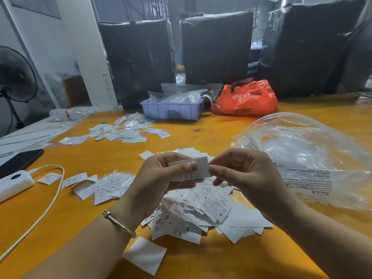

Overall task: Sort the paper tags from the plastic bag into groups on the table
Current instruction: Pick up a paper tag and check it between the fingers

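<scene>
Above the counter (100,156), both hands meet over a loose heap of tags (193,210): the left hand (161,178) and right hand (237,174) each pinch the same few tags (198,170) between thumb and curled fingers. One clear bag (306,158) lies right, at the edge. Two sorted groups (124,131) (100,184) lie left; bare yellow between them.

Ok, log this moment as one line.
left hand: holds small white paper tags | right hand: pinches them | loose white tag pile: below | clear plastic bag: right
</scene>
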Available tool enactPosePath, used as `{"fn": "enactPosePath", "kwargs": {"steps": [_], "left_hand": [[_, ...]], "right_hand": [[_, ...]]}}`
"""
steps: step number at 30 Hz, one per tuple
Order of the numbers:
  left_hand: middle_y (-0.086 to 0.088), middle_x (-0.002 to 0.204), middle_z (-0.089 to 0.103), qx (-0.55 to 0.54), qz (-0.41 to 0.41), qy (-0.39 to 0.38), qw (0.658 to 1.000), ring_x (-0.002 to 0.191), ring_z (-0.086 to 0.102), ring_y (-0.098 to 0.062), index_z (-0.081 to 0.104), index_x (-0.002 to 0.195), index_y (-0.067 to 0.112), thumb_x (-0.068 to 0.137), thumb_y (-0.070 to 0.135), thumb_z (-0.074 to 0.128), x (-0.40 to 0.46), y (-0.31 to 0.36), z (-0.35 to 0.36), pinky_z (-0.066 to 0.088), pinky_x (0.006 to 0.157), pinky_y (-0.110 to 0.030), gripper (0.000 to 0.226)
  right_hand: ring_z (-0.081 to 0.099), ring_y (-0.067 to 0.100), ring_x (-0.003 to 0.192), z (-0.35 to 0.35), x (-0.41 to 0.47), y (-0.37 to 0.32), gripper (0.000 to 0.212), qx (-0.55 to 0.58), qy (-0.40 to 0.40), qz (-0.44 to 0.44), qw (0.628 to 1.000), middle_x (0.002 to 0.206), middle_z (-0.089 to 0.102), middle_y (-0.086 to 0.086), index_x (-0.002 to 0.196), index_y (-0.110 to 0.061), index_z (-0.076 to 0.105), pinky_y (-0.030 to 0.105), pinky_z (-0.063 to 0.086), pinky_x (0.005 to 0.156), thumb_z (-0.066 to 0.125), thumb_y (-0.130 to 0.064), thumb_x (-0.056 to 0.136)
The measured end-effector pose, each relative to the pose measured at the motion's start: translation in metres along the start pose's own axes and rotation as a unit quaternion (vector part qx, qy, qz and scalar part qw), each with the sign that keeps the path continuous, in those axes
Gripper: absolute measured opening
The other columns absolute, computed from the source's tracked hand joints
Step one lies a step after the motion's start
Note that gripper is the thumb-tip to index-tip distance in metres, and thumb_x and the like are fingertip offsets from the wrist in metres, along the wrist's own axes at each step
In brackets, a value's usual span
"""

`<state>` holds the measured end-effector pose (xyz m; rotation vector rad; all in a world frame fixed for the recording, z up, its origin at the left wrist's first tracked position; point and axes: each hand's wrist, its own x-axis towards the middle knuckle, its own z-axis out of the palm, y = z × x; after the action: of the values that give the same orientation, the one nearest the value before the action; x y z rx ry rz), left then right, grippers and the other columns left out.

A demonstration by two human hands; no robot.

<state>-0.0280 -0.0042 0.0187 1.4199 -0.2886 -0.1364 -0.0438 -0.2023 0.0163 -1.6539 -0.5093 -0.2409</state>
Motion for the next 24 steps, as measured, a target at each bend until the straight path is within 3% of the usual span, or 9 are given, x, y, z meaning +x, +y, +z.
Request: {"fn": "enactPosePath", "kwargs": {"steps": [10, 14, 18, 22, 24], "left_hand": [[-0.016, 0.092, 0.076, 0.056, 0.0, -0.042, 0.998, 0.086, 0.075, -0.034, 0.078, 0.086, 0.012, 0.073, 0.017, 0.078, -0.0033, -0.0005, 0.0014, 0.058, 0.067, -0.026, 0.014], [-0.015, 0.092, 0.076, 0.092, 0.005, -0.054, 0.994, 0.086, 0.075, -0.03, 0.077, 0.088, 0.01, 0.074, 0.019, 0.079, -0.004, -0.0004, 0.0005, 0.056, 0.069, -0.023, 0.017], [-0.008, 0.084, 0.074, 0.104, 0.009, -0.031, 0.994, 0.078, 0.069, -0.015, 0.078, 0.082, 0.014, 0.072, 0.024, 0.078, -0.0014, -0.0017, -0.0007, 0.052, 0.063, -0.018, 0.014], [-0.007, 0.08, 0.071, 0.069, 0.002, -0.021, 0.997, 0.072, 0.065, -0.011, 0.078, 0.078, 0.014, 0.071, 0.024, 0.077, 0.0006, -0.0026, -0.0011, 0.049, 0.059, -0.017, 0.013], [-0.007, 0.08, 0.071, 0.068, 0.002, -0.024, 0.997, 0.073, 0.065, -0.011, 0.078, 0.079, 0.013, 0.072, 0.025, 0.076, 0.0005, -0.0025, -0.0016, 0.05, 0.059, -0.018, 0.015]], "right_hand": [[0.067, 0.018, 0.058, 0.0, -0.0021, 0.0009, 0.007, -0.031, -0.005, -0.011, 0.999, 0.071, 0.073, 0.004, 0.083, -0.006, 0.073, 0.019, 0.052, 0.056, 0.073, 0.0, 0.079], [0.067, 0.018, 0.061, -0.0017, -0.0014, -0.0013, 0.007, -0.037, -0.018, -0.003, 0.999, 0.073, 0.073, 0.003, 0.086, -0.01, 0.075, 0.021, 0.054, 0.058, 0.074, -0.008, 0.079], [0.067, 0.024, 0.069, -0.0027, -0.0022, -0.0021, 0.024, -0.064, -0.03, 0.016, 0.997, 0.08, 0.072, 0.002, 0.093, -0.016, 0.073, 0.033, 0.056, 0.061, 0.081, -0.02, 0.071], [0.068, 0.022, 0.064, -0.0014, -0.0018, -0.0017, 0.021, -0.036, -0.029, 0.016, 0.999, 0.076, 0.072, 0.006, 0.09, -0.01, 0.071, 0.031, 0.058, 0.061, 0.078, 0.002, 0.074], [0.068, 0.021, 0.061, -0.0022, -0.0013, -0.0028, 0.019, -0.013, -0.015, 0.014, 1.0, 0.075, 0.071, 0.007, 0.088, -0.007, 0.07, 0.029, 0.058, 0.06, 0.077, 0.004, 0.074]]}}
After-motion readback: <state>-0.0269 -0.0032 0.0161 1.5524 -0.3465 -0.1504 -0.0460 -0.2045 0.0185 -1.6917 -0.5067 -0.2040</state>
